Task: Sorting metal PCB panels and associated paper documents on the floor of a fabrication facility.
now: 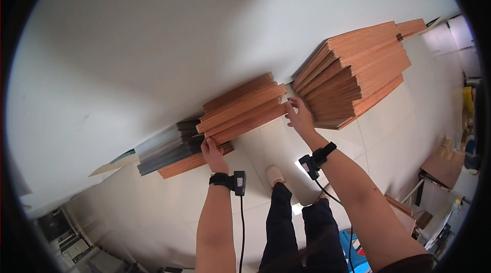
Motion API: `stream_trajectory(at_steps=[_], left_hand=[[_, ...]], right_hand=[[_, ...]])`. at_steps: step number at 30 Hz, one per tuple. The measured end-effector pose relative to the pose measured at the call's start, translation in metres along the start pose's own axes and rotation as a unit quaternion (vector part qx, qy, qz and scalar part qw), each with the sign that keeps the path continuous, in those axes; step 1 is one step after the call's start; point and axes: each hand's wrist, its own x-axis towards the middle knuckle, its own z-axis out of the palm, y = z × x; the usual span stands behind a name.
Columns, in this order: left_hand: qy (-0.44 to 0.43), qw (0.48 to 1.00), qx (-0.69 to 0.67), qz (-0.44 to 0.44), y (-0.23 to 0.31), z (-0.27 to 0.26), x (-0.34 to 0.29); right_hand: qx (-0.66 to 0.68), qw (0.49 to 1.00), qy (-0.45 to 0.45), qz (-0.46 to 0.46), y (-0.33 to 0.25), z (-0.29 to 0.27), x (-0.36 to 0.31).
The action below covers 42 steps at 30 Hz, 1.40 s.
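Observation:
A stack of several reddish-brown wooden boards [243, 109] leans on edge against the white wall [153, 43]. My left hand [214, 154] grips the lower left end of the nearest board. My right hand [300, 117] holds its upper right end, fingers curled over the edge. Both wrists wear black bands with small devices and cables. To the right leans a bigger stack of orange-brown boards [353, 78]. To the left stand grey and dark boards [166, 148].
The floor is pale tile [388, 135]. My legs in dark trousers and a light shoe [275, 174] stand just behind the boards. At the right edge are brown panels [442, 168], a blue object [353, 250] and clutter. Cabinets show at the lower left.

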Motion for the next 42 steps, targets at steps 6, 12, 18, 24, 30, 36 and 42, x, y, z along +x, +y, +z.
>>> stream_trajectory(at_steps=[6, 12, 18, 24, 30, 36, 42], left_hand=[[-0.018, 0.999, -0.020, -0.017, 0.001, -0.002, 0.003], [-0.009, 1.000, -0.026, -0.014, 0.005, 0.005, -0.010], [-0.016, 0.998, -0.067, -0.001, -0.012, -0.007, -0.013], [-0.039, 0.990, -0.125, -0.051, -0.031, -0.037, -0.022], [-0.007, 0.919, -0.232, -0.319, -0.059, -0.077, -0.010], [-0.164, 0.865, -0.053, -0.471, -0.101, -0.106, -0.003], [-0.148, 0.861, 0.205, -0.442, -0.129, -0.079, -0.028]], right_hand=[[0.016, 1.000, -0.004, 0.014, 0.004, -0.007, 0.003], [0.055, 0.998, -0.022, 0.033, 0.006, -0.011, 0.000], [0.087, 0.995, -0.039, 0.040, 0.018, -0.014, -0.002], [0.078, 0.992, -0.052, 0.080, 0.032, -0.027, -0.020], [-0.008, 0.987, -0.049, 0.151, 0.073, -0.050, -0.038], [-0.032, 0.945, -0.113, 0.306, 0.117, -0.070, -0.046], [-0.196, 0.872, -0.245, 0.375, 0.142, -0.073, -0.054]])
